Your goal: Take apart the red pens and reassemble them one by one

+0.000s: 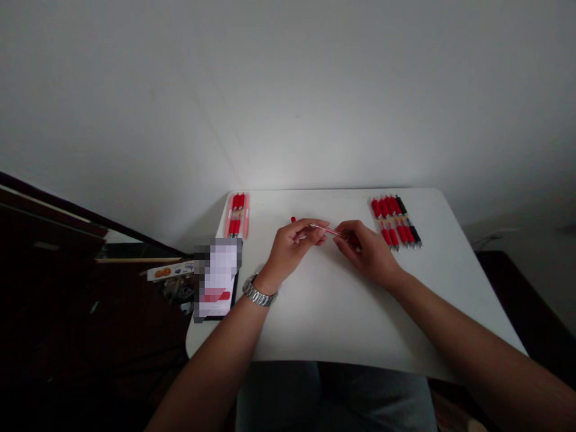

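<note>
Above the middle of the white table, my left hand [297,237] pinches a thin pen refill [330,230] that shows red along its length. The refill's other end runs to the fingers of my right hand [365,246]. Those fingers are closed around a red pen part [354,241], mostly hidden, so I cannot tell whether the refill is inside it. Behind my left hand, a small red piece [293,219] lies on the table.
To the right lies a row of several red pens [389,223] with a black pen [408,222] at its end. More red pens [236,215] between pink ones sit at the back left. A phone [219,279] rests on the left edge of the white table [333,324].
</note>
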A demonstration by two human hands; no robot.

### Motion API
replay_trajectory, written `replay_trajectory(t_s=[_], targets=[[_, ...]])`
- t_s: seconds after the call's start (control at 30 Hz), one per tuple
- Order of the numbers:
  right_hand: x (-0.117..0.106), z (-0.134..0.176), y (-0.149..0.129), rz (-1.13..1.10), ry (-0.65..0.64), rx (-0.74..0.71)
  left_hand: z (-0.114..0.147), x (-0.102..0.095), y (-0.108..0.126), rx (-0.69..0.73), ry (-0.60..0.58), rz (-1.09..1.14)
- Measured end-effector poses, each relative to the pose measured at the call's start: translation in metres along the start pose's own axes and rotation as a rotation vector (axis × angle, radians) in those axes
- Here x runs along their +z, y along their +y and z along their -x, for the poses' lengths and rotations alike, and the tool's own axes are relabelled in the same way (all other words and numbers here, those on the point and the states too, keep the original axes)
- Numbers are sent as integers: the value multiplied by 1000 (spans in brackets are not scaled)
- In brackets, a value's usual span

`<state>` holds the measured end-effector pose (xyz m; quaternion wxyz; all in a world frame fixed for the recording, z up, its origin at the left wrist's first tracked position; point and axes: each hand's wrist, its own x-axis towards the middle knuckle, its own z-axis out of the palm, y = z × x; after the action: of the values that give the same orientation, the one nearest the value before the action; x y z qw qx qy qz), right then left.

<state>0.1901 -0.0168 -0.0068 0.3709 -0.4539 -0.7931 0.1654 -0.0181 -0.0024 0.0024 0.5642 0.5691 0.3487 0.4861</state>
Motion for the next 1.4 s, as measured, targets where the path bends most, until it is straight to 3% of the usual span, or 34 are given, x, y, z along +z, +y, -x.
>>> replay_trajectory(t_s=[0.3, 0.73, 1.13, 1.3, 1.4], targets=[[-4, -5, -3, -13, -15, -104, 0, 1, 0, 10, 9, 17], [-3, -2, 1, -15, 14, -16, -1, -5, 4, 48, 110, 45], [-2, -1, 6, -12, 22, -22, -3, -10, 7, 200, 333, 35], [-2, -1, 6, -8, 37, -13, -8, -20, 4, 290, 502, -228], [-3, -1, 5, -12, 41, -8, -9, -29, 0, 292, 496, -487]])
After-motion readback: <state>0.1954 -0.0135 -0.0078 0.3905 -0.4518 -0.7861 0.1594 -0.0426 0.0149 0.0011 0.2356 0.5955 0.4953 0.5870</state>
